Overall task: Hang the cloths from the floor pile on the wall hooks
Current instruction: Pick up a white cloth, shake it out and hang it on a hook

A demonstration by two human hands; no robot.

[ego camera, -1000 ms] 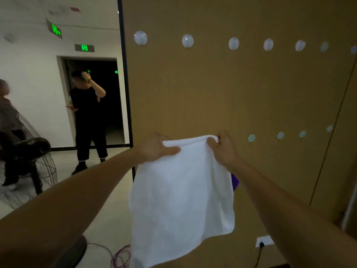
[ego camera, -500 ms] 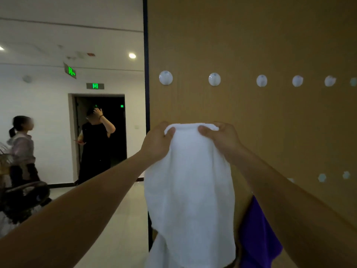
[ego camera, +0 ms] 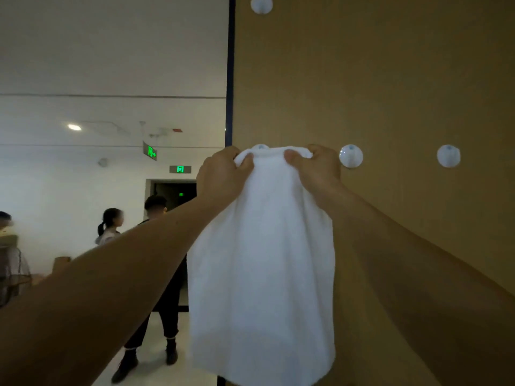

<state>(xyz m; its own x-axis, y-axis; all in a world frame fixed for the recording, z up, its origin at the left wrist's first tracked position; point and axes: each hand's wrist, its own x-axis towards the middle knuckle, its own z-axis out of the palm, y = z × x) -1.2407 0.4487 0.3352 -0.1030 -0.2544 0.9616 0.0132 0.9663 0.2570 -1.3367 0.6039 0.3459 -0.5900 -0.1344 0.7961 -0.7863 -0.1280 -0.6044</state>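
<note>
A white cloth (ego camera: 262, 263) hangs down in front of the brown wall panel (ego camera: 376, 79). My left hand (ego camera: 220, 174) grips its top edge on the left and my right hand (ego camera: 317, 168) grips it on the right, both thumbs over the fabric. The bunched top edge is held right at a round white hook (ego camera: 260, 147), which peeks out just above the cloth. Whether the cloth rests on that hook I cannot tell. The floor pile is out of view.
More round white hooks are bare: two to the right in the same row (ego camera: 350, 156) (ego camera: 448, 156) and one above (ego camera: 261, 4). The panel's dark left edge (ego camera: 229, 79) borders a hallway where several people (ego camera: 156, 274) stand near a dark doorway.
Both hands have lifted the white cloth up the panel to the leftmost hook of the row. The purple cloth seen lower down has dropped out of view.
</note>
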